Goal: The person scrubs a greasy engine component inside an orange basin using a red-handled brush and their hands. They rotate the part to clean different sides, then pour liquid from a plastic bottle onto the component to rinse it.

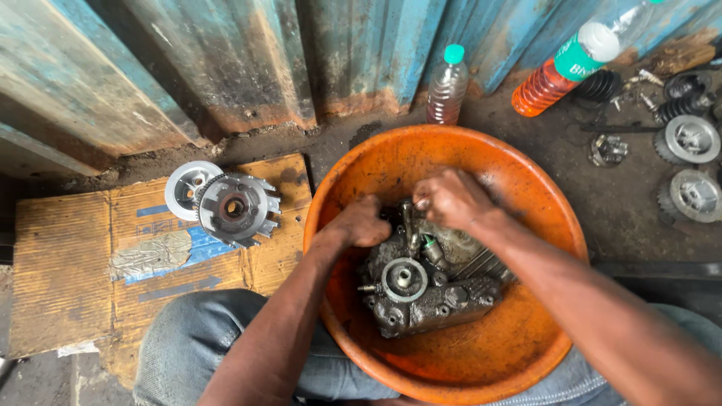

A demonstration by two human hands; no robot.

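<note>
A greasy, dark cast-metal engine part (425, 289), lumpy and bolted, with a round pale boss on top, is being kept in the middle of a round orange plastic basin (519, 353). The basin is being steadied between denim-clad knees (188, 338). The left hand (361, 222) is being curled into a loose fist against the part's upper left edge; whether anything is being pinched inside it cannot be told. The right hand (451, 197) is being closed, fingers bunched, over the part's top end, just beside a thin upright metal piece (408, 222); what it is gripping is hidden.

On the left, a flattened brown cardboard sheet (68, 256) is being used as a mat on the floor. Two round metal parts are lying on it, touching: a toothed grey clutch hub (237, 208) and a pale disc (184, 188) half under it.

Two plastic bottles are being seen at the back: one upright, clear, green-capped (447, 86), one tilted with orange liquid (560, 71). A corrugated blue rusty metal wall (226, 60) is standing behind. On the right, on dirty concrete, two silvery gears (692, 165), black coil springs (602, 86) and small loose bits are being left scattered.
</note>
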